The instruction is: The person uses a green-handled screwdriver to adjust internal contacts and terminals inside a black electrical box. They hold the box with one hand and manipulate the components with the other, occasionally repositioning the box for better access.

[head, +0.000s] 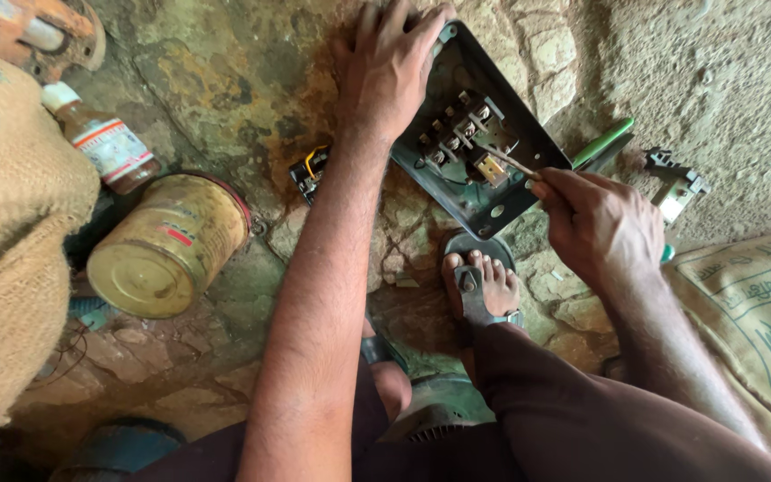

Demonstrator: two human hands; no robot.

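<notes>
While the left hand [392, 62] lies flat with fingers spread over the far corner of the dark metal switch box [477, 134], the box rests tilted on the stone floor [216, 80], just beyond the sandalled foot [482, 284]. The right hand [598, 223] pinches a thin metal tool [509, 162] between thumb and fingertips, its tip at the terminal block [461, 134] inside. The box appears rigid and moderately heavy; its rim offers the firmest hold. The terminals look small and easily bent. A yellow tin [167, 245] lies well apart.
</notes>
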